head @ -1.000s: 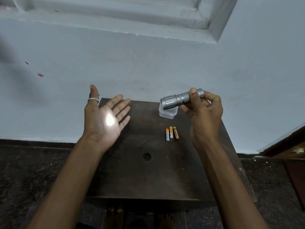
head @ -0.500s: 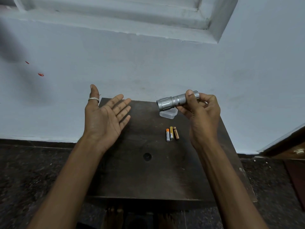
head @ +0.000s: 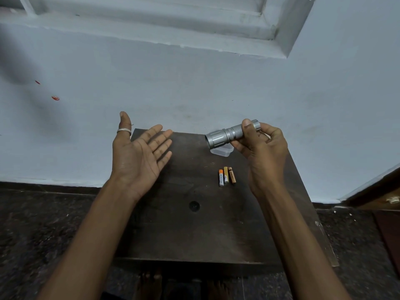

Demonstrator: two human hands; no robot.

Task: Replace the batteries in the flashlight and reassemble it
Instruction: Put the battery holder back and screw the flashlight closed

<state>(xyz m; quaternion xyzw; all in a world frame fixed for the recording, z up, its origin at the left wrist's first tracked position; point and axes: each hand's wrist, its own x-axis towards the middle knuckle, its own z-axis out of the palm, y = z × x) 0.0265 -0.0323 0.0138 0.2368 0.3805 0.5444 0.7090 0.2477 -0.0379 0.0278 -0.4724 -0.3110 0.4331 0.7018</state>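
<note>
My right hand [head: 263,152] grips a silver flashlight [head: 225,135] by its knurled rear barrel, thumb on top, above the far right part of a dark wooden table [head: 177,230]. The flashlight lies nearly level with its head pointing left at my left hand [head: 138,156]. That hand is held up over the table's far left corner, palm facing right, fingers straight and spread, with a ring on the thumb. No light spot shows on the palm. Three small batteries [head: 226,176] lie side by side on the table below the flashlight.
A small clear plastic container [head: 223,150] stands on the table right under the flashlight head. A dark round hole [head: 194,206] marks the table's middle. A pale wall rises behind, dark stone floor lies around, and a wooden frame [head: 376,191] is at the right.
A bright light spot on my left palm one second ago has gone out. My right hand has shifted the flashlight slightly left and down. The left hand stays in place.
</note>
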